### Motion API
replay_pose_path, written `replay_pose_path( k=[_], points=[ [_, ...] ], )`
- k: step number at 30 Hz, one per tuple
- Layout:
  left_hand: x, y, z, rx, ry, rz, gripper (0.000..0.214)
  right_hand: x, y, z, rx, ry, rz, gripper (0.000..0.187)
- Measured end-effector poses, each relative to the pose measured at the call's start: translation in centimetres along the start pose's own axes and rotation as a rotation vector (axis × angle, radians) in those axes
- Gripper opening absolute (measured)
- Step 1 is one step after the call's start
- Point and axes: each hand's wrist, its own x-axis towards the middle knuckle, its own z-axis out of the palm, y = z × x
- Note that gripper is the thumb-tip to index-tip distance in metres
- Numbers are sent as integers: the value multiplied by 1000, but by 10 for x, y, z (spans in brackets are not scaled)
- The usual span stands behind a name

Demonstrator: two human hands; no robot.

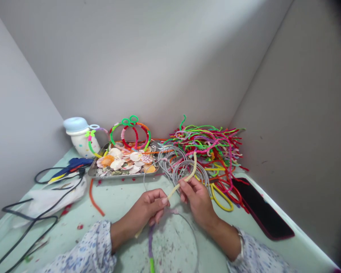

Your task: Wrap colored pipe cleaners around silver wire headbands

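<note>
My left hand (149,209) and my right hand (197,199) are close together over the pale green table (116,197). Both pinch a pale yellow pipe cleaner (187,176) that rises up and to the right from between the fingers. A thin wire ring (187,227) lies under my hands, partly wrapped in purple and green pipe cleaner (150,242) on its left side. My left fingers are curled around that wrapped part of the ring. Both hands are closed.
A metal tray (98,171) of seashells sits behind, with wrapped rings (135,131) leaning at its back. Wire coils (176,161), a heap of coloured pipe cleaners (210,144), a dark phone (261,208), a white jar (81,138), a glue gun (74,165) and black cables (31,220) surround the work spot.
</note>
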Motion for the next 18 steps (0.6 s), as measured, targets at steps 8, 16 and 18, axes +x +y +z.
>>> replay_pose_path(
  k=[8, 16, 18],
  points=[
    [-1, 8, 5, -6, -7, -2, 25, 5, -2, -2, 20, 72, -3, 25],
    [-3, 9, 5, -9, -20, -13, 28, 19, -16, -13, 142, 181, -74, 20],
    [-3, 9, 5, -1, -15, -14, 28, 25, -24, -18, 188, 210, -113, 18]
  ],
)
